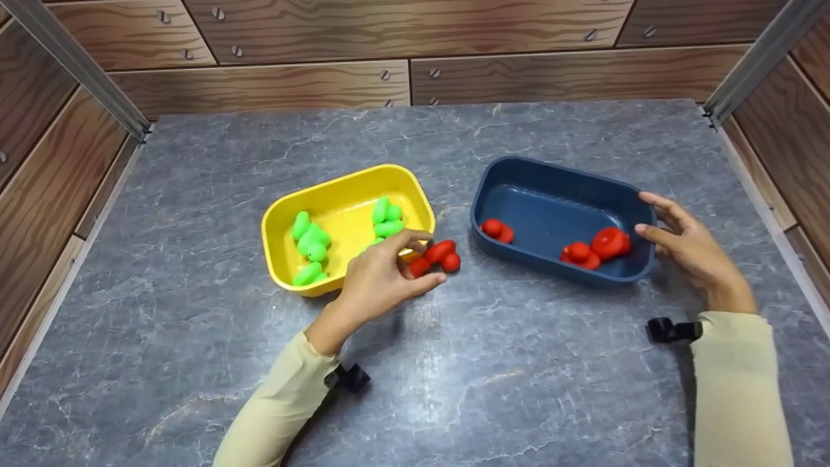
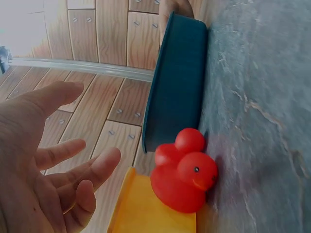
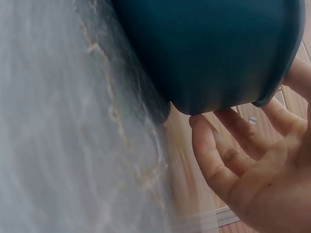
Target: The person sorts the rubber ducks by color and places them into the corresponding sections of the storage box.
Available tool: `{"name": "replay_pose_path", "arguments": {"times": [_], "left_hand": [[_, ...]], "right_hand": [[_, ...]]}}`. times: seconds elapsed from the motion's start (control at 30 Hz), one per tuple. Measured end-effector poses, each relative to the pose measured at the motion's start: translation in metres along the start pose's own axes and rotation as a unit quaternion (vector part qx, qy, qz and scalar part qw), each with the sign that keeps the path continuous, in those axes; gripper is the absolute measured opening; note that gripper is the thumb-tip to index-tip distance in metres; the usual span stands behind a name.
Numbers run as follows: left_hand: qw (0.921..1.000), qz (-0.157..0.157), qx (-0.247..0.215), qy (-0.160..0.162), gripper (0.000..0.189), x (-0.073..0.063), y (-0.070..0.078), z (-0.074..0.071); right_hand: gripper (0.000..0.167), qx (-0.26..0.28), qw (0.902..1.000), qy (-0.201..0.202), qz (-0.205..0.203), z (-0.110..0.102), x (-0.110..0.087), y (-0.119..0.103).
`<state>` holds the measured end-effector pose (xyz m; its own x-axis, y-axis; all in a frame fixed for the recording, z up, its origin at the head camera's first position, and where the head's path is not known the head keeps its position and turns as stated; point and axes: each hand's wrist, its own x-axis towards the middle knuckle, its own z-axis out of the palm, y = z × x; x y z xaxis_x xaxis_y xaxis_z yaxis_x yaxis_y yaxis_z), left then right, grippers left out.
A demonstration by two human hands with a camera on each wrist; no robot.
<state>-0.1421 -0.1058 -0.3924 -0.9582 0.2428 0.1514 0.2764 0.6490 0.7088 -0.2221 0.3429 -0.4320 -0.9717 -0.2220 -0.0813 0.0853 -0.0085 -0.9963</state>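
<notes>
Two red toy ducks point(image 1: 443, 251) sit close together on the table beside the yellow bin's right front corner; an eye and orange beak show on the nearer duck point(image 2: 184, 182) in the left wrist view. My left hand point(image 1: 379, 275) hovers by them, thumb and fingers parted, nothing between them. The yellow bin point(image 1: 275, 259) contains several green toys point(image 1: 314, 241), some hidden behind that hand. At the blue bin point(image 1: 561, 167), my right hand point(image 1: 697, 250) holds the right end, thumb and a finger over the rim, other fingers against the outer wall point(image 3: 228, 63). Several red toys point(image 1: 609, 244) lie inside.
Both bins stand on a grey marbled table point(image 1: 493, 389). Wood-patterned panels point(image 1: 415, 32) wall the back and both sides, with metal posts point(image 1: 97, 71) at the rear corners. A small black wrist camera point(image 1: 350, 377) hangs from the left sleeve.
</notes>
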Motion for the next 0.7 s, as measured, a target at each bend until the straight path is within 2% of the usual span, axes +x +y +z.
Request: {"name": "replay_pose_path", "arguments": {"times": [0.33, 0.53, 0.7], "left_hand": [[0.9975, -0.020, 0.066, -0.017, 0.057, -0.014, -0.012, -0.004], [0.9929, -0.022, 0.105, -0.052, 0.065, -0.018, -0.011, -0.006], [0.9873, -0.031, 0.131, -0.085, 0.064, -0.018, -0.012, 0.000]], "right_hand": [[0.051, -0.016, 0.9998, -0.003, 0.010, 0.001, -0.001, -0.003], [0.051, -0.021, 0.9997, -0.003, 0.009, 0.002, -0.001, -0.003], [0.050, -0.014, 0.9998, 0.000, 0.011, 0.002, -0.002, -0.002]]}}
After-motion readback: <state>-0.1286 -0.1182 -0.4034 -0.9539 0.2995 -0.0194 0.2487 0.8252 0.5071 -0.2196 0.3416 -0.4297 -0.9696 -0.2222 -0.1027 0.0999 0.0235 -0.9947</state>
